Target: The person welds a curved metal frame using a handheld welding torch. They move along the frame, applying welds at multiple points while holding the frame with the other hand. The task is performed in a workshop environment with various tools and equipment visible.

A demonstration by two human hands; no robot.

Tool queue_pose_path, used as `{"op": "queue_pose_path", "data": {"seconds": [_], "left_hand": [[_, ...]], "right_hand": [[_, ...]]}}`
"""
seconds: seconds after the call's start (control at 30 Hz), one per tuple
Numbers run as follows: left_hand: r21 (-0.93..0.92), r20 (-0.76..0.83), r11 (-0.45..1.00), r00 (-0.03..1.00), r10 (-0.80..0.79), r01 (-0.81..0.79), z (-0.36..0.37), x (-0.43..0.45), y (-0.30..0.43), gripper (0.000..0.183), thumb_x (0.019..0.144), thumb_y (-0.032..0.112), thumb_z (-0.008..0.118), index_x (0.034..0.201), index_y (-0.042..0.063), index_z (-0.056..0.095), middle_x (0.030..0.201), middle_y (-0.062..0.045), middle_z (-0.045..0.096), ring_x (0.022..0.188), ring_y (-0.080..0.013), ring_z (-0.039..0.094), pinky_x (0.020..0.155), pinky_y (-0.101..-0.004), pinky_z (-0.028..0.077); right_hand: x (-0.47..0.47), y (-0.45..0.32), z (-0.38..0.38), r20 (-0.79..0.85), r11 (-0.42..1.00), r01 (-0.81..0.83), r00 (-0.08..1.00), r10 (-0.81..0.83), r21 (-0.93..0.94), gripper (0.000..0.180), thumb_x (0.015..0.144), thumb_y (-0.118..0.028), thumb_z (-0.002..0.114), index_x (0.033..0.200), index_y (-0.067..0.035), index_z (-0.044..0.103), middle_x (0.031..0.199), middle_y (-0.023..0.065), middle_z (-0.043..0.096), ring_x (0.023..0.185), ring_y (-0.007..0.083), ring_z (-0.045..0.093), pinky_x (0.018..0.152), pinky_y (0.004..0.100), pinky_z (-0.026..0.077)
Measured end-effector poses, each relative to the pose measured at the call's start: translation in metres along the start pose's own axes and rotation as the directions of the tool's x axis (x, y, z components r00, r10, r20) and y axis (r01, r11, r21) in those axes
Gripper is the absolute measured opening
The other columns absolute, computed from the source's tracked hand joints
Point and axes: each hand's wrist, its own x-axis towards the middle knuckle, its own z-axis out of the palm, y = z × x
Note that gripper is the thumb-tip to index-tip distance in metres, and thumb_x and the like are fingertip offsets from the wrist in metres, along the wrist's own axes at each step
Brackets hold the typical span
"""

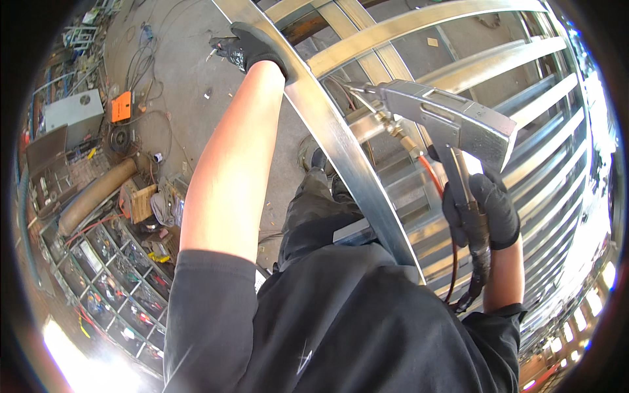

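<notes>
My left hand (248, 46), in a black work glove, rests by the near metal rail (339, 132) of a large frame. A thin white stick that looks like a cigarette (212, 54) is held between its fingers. My right hand (499, 211), gloved too, grips the handle of a handheld welding gun (449, 115) over the frame. The gun's nozzle (356, 88) points toward the rail and the crossbars. Brass fittings (393, 127) and a red hose (431, 172) run beside the gun. A black-wrapped cable (476, 275) hangs from its handle.
Parallel metal bars (530, 118) of the frame stretch away to the right. On the left are a compartmented metal rack (105, 255) of small items, a brown tube (98, 196), a grey cabinet (73, 113) and an orange panel (121, 106). Cables (142, 64) lie on the floor.
</notes>
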Motion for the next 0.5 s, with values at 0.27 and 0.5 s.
{"op": "queue_pose_path", "data": {"seconds": [0.27, 0.5], "left_hand": [[-0.05, 0.108, 0.999, 0.994, -0.011, 0.017, -0.013, -0.01, 0.013, 0.085, 0.104, 0.045, 0.038, 0.172, 0.004, 0.007, 0.178, -0.02, 0.018, 0.152, -0.0372, 0.044, 0.125, -0.0444, 0.036], [-0.031, 0.091, 0.999, 0.995, 0.046, -0.043, -0.015, -0.003, 0.004, 0.085, 0.102, 0.044, 0.043, 0.171, 0.006, 0.011, 0.166, -0.024, 0.038, 0.136, -0.0345, 0.057, 0.115, -0.0459, 0.046]], "right_hand": [[0.071, 0.009, -0.014, 0.261, 0.978, 0.023, 0.962, -0.077, 0.205, 0.055, 0.103, -0.05, 0.064, 0.106, 0.005, 0.062, 0.067, 0.0166, 0.061, 0.042, 0.0217, 0.057, 0.037, 0.0307, 0.048], [0.076, 0.021, -0.019, 0.116, 0.987, 0.002, 0.993, -0.021, 0.162, 0.061, 0.097, -0.051, 0.073, 0.126, 0.002, 0.064, 0.088, 0.0172, 0.073, 0.067, 0.0227, 0.071, 0.059, 0.032, 0.059]]}}
